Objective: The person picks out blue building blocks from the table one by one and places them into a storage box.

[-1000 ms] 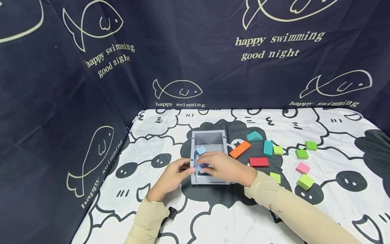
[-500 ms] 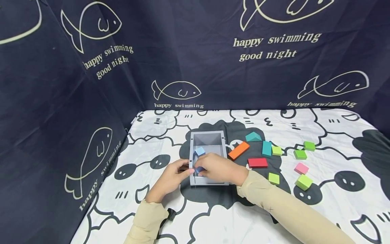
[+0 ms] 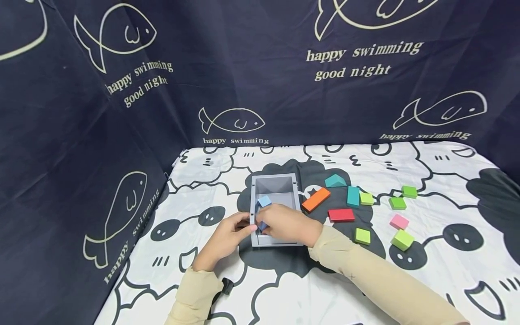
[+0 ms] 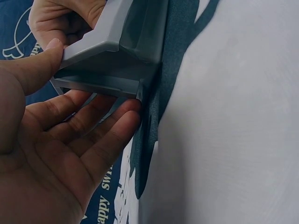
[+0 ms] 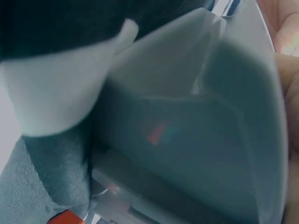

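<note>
A grey plastic box (image 3: 274, 242) stands on the cloth in the head view. My left hand (image 3: 222, 239) grips its left wall, thumb on the rim and fingers against the outer side; the left wrist view shows these fingers (image 4: 105, 135) under the rim's lip. My right hand (image 3: 287, 223) reaches inside the box and pinches a blue block (image 3: 262, 226) near the left wall. Behind it, along the same wall, sits a light blue block (image 3: 264, 201). The right hand covers part of the box floor. A blurred box interior (image 5: 187, 126) fills the right wrist view.
Right of the box lie an orange block (image 3: 316, 200), a red block (image 3: 341, 215), a teal triangle (image 3: 335, 181) and a teal block (image 3: 353, 196). Farther right are several green blocks (image 3: 402, 240) and a pink block (image 3: 400, 221). A dark curtain (image 3: 252, 67) rises behind the table.
My right hand has moved slightly left and deeper along the box's left wall with the blue block. The left hand keeps its grip. The whole head view has shifted slightly.
</note>
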Demonstrator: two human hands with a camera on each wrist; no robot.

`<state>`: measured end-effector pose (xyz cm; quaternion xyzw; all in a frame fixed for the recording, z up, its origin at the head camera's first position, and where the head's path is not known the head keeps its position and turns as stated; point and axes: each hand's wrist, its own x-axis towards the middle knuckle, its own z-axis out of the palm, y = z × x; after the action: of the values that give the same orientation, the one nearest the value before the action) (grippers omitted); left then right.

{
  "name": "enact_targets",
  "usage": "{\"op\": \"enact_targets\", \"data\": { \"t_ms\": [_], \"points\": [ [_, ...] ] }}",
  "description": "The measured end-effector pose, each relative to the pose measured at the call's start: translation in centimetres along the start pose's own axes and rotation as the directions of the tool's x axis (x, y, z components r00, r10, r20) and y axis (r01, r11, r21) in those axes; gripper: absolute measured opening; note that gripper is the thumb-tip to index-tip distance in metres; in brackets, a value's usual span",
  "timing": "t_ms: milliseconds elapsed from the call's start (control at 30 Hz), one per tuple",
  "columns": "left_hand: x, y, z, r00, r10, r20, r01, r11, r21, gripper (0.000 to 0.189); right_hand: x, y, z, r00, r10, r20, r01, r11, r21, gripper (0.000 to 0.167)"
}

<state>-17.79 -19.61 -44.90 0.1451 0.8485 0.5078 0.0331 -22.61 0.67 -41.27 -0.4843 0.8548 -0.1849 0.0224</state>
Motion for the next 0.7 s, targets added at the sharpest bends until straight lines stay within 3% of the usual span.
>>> {"op": "enact_targets", "data": {
  "t_ms": [700],
  "points": [
    [-0.02,0.14,0.06,1.0,-0.012,-0.005,0.011,1.0,-0.021,0.036,0.08,-0.24,0.65,0.999,0.045,-0.012,-0.046,0.997,-0.055,0.01]
  ]
}}
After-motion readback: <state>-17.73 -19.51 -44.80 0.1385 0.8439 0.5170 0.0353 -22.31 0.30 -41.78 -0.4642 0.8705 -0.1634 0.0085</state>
